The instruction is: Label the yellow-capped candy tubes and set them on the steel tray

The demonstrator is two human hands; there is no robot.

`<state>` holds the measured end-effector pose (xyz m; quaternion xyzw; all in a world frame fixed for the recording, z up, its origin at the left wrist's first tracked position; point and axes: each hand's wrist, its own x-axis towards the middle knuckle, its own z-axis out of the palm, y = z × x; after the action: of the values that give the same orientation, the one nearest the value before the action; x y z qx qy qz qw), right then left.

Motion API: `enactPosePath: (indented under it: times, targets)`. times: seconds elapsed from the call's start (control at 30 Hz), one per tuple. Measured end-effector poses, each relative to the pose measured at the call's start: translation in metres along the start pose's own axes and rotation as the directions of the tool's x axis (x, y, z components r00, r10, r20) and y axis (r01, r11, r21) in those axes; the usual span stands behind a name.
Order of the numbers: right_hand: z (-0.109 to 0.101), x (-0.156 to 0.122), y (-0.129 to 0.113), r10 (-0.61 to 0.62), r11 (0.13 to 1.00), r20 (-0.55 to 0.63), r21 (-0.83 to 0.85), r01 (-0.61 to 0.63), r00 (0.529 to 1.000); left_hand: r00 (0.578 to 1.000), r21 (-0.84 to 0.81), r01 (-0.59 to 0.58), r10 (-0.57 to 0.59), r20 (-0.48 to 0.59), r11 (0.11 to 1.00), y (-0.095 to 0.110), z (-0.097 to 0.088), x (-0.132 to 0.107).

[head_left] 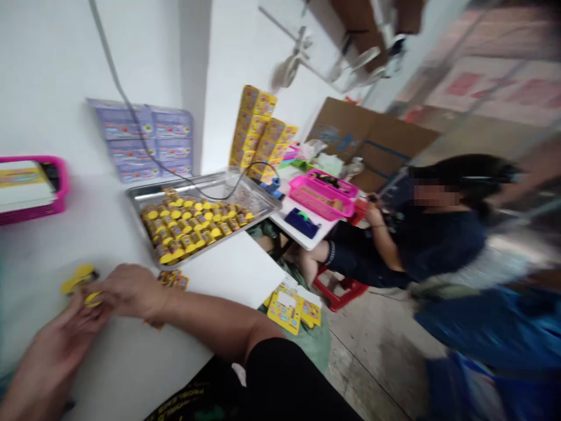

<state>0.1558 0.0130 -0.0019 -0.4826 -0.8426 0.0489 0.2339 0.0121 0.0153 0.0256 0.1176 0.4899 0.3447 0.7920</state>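
Observation:
My two hands meet at the lower left of the white table (pixel 127 356), and the picture is smeared by motion. My right hand (pixel 129 291) is closed over a small yellow item (pixel 93 299), fingers curled. My left hand (pixel 56 345) reaches up to the same yellow item and touches it from below. Another yellow piece (pixel 78 278) lies on the table just left of my hands. A few small yellow packets (pixel 174 279) lie beside my right wrist. Behind them stands a metal tray (pixel 258 196) filled with several rows of small yellow-capped bottles (pixel 193 225).
A pink basket (pixel 61 193) with a box sits at the left edge. Purple boxes (pixel 149 143) lean on the wall; yellow boxes (pixel 258 131) are stacked further back. A seated person (pixel 421 240) is at a second table with pink baskets (pixel 322 199). Yellow cards (pixel 291 307) lie on the floor.

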Motion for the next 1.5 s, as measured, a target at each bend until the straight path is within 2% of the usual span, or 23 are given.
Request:
enactPosePath:
  times: [0.03,0.07,0.13,0.23,0.3,0.37,0.47,0.57,0.73,0.83,0.97,1.1,1.23,1.37,1.5]
  targets:
    - [-0.002,-0.004,-0.002,-0.008,1.0,-0.022,-0.011,0.008,1.0,0.992,0.007,-0.091,0.09,0.092,0.996,-0.004,0.001,-0.002]
    - [-0.003,-0.008,-0.004,0.011,0.999,-0.062,-0.032,-0.013,0.998,0.985,-0.002,-0.141,0.141,0.098,0.99,-0.007,0.001,-0.004]
    - [-0.004,-0.013,-0.008,0.017,1.0,-0.157,-0.017,-0.02,0.987,0.977,-0.069,-0.168,0.176,0.12,0.983,-0.01,0.001,-0.005]
    - [-0.003,-0.012,-0.01,0.053,0.988,-0.363,0.155,0.004,0.93,0.93,-0.153,-0.221,0.256,0.265,0.963,-0.006,-0.006,0.004]
    - [-0.001,-0.01,-0.012,0.068,0.966,-0.438,0.252,0.05,0.896,0.901,-0.185,-0.245,0.294,0.32,0.952,-0.002,-0.013,0.009]
    - [-0.001,-0.009,-0.016,0.057,0.962,-0.454,0.263,0.072,0.889,0.899,-0.197,-0.22,0.277,0.339,0.955,0.0,-0.018,0.01]
    - [-0.001,-0.01,-0.022,0.016,0.978,-0.45,0.192,0.079,0.893,0.921,-0.184,-0.193,0.243,0.305,0.964,-0.001,-0.02,0.009]
    - [0.001,-0.011,-0.023,0.006,0.979,-0.434,0.188,0.084,0.901,0.928,-0.175,-0.216,0.258,0.268,0.96,-0.004,-0.019,0.009]
    - [0.004,-0.011,-0.019,0.006,0.971,-0.465,0.214,0.105,0.885,0.941,-0.175,-0.221,0.257,0.22,0.959,-0.01,-0.017,0.012]
    - [0.002,-0.012,-0.018,-0.027,0.981,-0.46,0.157,0.111,0.887,0.937,-0.2,-0.214,0.259,0.236,0.956,-0.01,-0.016,0.009]
    - [0.001,-0.011,-0.019,0.045,0.979,-0.467,0.197,0.054,0.883,0.92,-0.212,-0.202,0.259,0.294,0.956,-0.004,-0.014,0.003]
    - [0.004,-0.01,-0.02,0.015,0.981,-0.456,0.18,0.076,0.89,0.94,-0.202,-0.177,0.227,0.254,0.963,-0.001,-0.016,0.003]
    - [0.005,-0.011,-0.021,-0.004,0.977,-0.464,0.186,0.102,0.886,0.944,-0.177,-0.217,0.252,0.215,0.96,-0.006,-0.017,0.009]
    - [0.002,-0.011,-0.02,0.008,0.973,-0.493,0.203,0.106,0.87,0.936,-0.168,-0.241,0.275,0.221,0.956,-0.013,-0.015,0.01]
    - [0.0,-0.01,-0.018,0.01,0.974,-0.479,0.204,0.101,0.878,0.937,-0.173,-0.21,0.248,0.245,0.962,-0.012,-0.014,0.007]
